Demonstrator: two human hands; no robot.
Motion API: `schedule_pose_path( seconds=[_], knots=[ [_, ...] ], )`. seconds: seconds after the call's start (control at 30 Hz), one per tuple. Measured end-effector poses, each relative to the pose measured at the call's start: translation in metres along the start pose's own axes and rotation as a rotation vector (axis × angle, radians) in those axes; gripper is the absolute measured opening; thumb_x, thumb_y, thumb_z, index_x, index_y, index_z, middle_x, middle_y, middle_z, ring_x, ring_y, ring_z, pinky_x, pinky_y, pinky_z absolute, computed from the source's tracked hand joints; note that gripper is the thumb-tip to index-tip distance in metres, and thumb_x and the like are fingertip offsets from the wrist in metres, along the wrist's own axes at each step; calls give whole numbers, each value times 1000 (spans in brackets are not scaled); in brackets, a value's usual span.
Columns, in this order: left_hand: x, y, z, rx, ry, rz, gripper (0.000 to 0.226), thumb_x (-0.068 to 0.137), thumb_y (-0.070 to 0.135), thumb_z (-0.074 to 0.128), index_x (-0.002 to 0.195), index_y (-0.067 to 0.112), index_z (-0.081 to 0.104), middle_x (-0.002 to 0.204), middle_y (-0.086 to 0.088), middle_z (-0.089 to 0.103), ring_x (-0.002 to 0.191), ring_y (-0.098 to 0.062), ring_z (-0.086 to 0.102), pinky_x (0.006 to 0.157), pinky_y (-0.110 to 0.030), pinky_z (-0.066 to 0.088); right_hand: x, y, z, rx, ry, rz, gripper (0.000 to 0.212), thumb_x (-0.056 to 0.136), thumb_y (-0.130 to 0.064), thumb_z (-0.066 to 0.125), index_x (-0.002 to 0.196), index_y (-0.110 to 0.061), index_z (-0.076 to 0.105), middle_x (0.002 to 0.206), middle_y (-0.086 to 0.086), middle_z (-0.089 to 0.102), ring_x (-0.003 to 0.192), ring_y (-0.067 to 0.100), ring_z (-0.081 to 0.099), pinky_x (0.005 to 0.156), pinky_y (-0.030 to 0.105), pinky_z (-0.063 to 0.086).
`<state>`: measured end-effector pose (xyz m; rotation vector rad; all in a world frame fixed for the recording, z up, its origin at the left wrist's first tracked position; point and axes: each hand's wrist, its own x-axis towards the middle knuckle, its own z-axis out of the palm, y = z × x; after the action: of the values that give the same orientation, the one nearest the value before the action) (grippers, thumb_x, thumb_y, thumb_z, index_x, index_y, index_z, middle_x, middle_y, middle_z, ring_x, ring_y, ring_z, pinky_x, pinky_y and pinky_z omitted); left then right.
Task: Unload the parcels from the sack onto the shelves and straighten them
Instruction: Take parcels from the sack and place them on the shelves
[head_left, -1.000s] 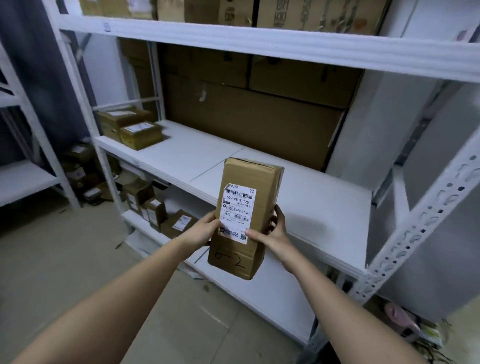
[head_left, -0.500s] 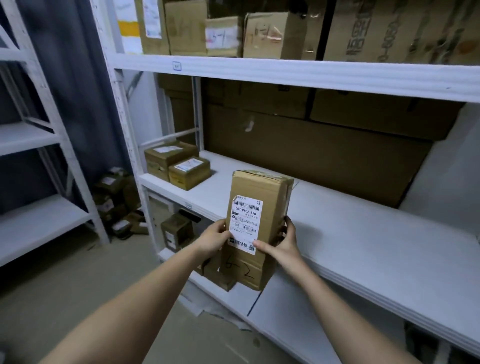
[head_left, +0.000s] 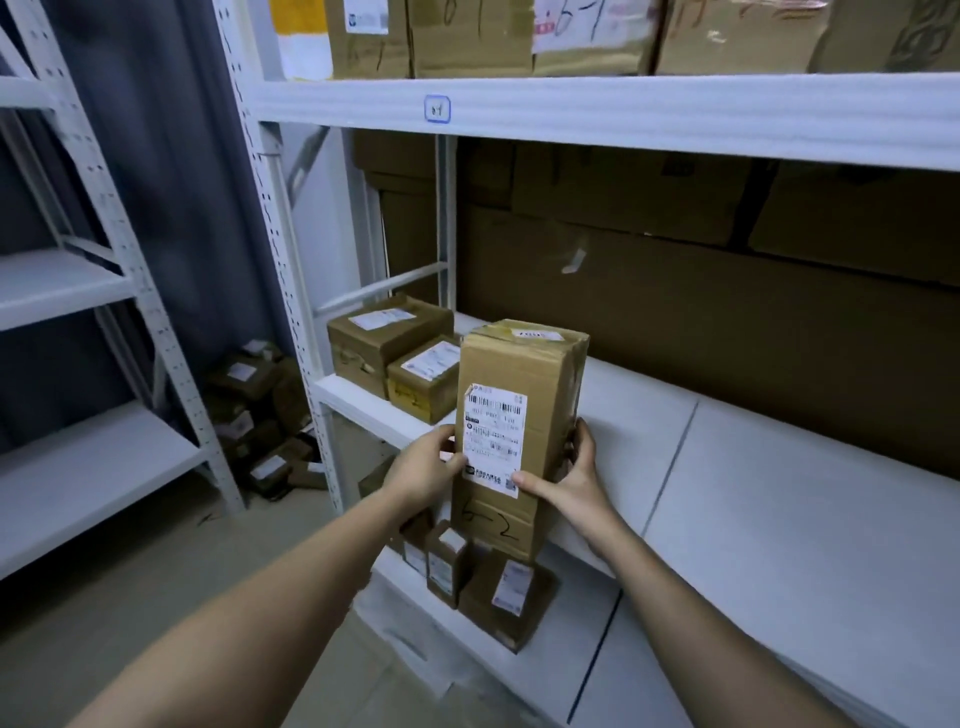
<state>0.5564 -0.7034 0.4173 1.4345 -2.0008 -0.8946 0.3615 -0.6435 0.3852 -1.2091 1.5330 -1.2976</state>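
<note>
Parcel: tall brown cardboard box (head_left: 521, 431) with white shipping label, upright at the white middle shelf's (head_left: 779, 467) front edge
Left hand (head_left: 423, 470): grasping its left side
Right hand (head_left: 574, 480): grasping its right side
Nearby: two brown labelled boxes (head_left: 400, 353) at the shelf's left end

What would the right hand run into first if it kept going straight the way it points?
Probably the big cardboard sheet behind the shelf; the right hand, gripping the tall parcel, has bare shelf ahead. Depth is unclear.
</note>
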Motion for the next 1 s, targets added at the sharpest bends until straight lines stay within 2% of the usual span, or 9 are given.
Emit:
schedule_pose_path(
  seconds=[0.17, 0.3, 0.47, 0.57, 0.67, 0.9, 0.97, 1.0],
  knots=[
    [66, -21, -22, 59, 33, 15, 40, 92, 24, 60, 132, 22, 55, 128, 3, 62, 114, -17, 58, 97, -41, 48, 72, -5, 30, -16, 0, -9, 121, 67, -20, 87, 151, -31, 1, 155, -3, 24, 141, 15, 26, 111, 35, 28],
    [105, -39, -32, 79, 26, 36, 37, 91, 24, 61, 128, 23, 56, 124, 3, 64, 110, -17, 60, 93, -38, 49, 107, -4, 51, -41, 50, -7, 124, 67, -20, 87, 151, -33, -4, 156, -2, 21, 143, 17, 24, 116, 48, 28],
    [149, -59, -40, 118, -14, 120, 34, 92, 26, 60, 125, 26, 56, 121, 5, 65, 106, -15, 62, 85, -28, 49, 140, 0, 67, -62, 108, -3, 126, 67, -21, 87, 151, -34, -6, 157, -2, 19, 144, 19, 22, 115, 51, 30],
    [173, -72, -47, 186, -63, 213, 33, 91, 27, 60, 124, 23, 55, 118, 2, 68, 103, -19, 65, 83, -32, 52, 152, 2, 79, -57, 170, -2, 127, 66, -17, 88, 153, -29, -4, 157, -2, 19, 144, 17, 23, 115, 49, 29],
    [189, -84, -52, 234, -123, 307, 37, 90, 28, 62, 125, 20, 53, 117, -2, 68, 103, -22, 64, 77, -28, 48, 156, 4, 91, -61, 235, 32, 127, 65, -16, 89, 153, -25, -2, 156, 0, 22, 143, 16, 26, 115, 48, 31],
    [211, -114, -64, 250, -205, 424, 39, 91, 31, 61, 127, 22, 49, 117, -1, 67, 102, -20, 66, 82, -32, 53, 155, 6, 124, -72, 316, 85, 120, 64, -17, 89, 151, -30, 6, 148, 0, 38, 135, 17, 40, 104, 45, 45],
    [212, -117, -65, 240, -196, 423, 41, 91, 32, 60, 129, 23, 46, 116, 0, 68, 100, -19, 66, 80, -32, 54, 153, 6, 129, -82, 338, 98, 119, 64, -20, 89, 150, -30, 7, 146, 0, 40, 133, 16, 43, 102, 40, 48],
    [212, -119, -65, 223, -198, 425, 42, 91, 33, 60, 130, 24, 45, 115, 1, 68, 100, -18, 67, 79, -30, 53, 152, 6, 131, -89, 344, 105, 118, 65, -21, 89, 150, -30, 8, 145, -2, 41, 132, 14, 44, 99, 32, 50]
  ],
)
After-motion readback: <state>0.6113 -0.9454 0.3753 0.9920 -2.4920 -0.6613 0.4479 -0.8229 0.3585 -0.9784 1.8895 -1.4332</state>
